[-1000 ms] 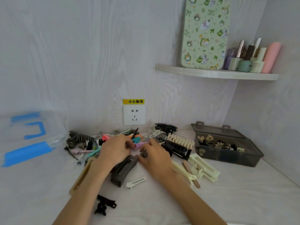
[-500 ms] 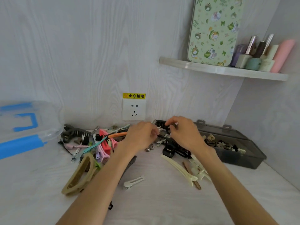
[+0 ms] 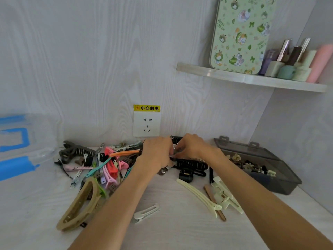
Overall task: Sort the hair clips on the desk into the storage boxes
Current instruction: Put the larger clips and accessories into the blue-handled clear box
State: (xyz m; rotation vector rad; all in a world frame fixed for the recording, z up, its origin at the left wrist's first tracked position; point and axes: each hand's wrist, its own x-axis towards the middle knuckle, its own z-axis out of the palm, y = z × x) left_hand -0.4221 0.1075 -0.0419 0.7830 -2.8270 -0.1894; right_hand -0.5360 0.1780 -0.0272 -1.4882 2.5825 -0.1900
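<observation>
A pile of hair clips lies along the wall on the white desk [image 3: 173,230]: a striped grey claw clip [image 3: 75,152], pink clips [image 3: 111,166], a large tan clip [image 3: 79,206], a small white clip [image 3: 146,212] and cream duckbill clips [image 3: 200,197]. My left hand [image 3: 156,154] and my right hand [image 3: 192,147] meet at the back of the pile, fingers pinched together on small silver metal clips [image 3: 173,147] above a black comb clip [image 3: 191,164]. A dark grey storage box [image 3: 281,184] stands open at the right with small flower clips inside.
A clear storage box with a blue-latched lid [image 3: 19,152] sits at the far left. A wall socket [image 3: 146,124] is just behind my hands. A corner shelf [image 3: 252,78] above the right box holds a green tin and cosmetics.
Both hands moved from the middle of the pile away to its back, near the socket, and closed on the silver clips. The view tilted and the tan clip came into sight.
</observation>
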